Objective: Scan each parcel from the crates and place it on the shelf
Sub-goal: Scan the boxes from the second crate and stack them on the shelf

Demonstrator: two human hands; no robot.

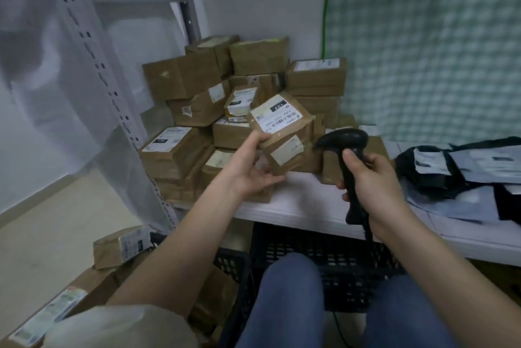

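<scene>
Parcel: brown taped cardboard parcel (282,133), white label up, is gripped by left hand (251,170).
Scanner: black handheld scanner (345,150) is clasped in right hand (372,175).
Progress: many boxes are stacked on white shelf (296,206); more are left in black plastic crates (324,263).

This is a parcel sorting room or small courier depot. Taped brown cardboard parcels (248,88) with printed shipping labels are stacked in a heap on a white shelf (296,206) against the far wall. At the right lie grey and black mailer bags (456,170), also labelled. Black plastic crates (324,252) stand under the shelf, with more boxes (121,246) at the near left. A perforated metal rack upright (112,99) rises at the left. A black handheld barcode scanner (346,150) is held beside a labelled parcel (282,127). The walls are plain, with green-checked sheeting (423,37) at the right.
</scene>
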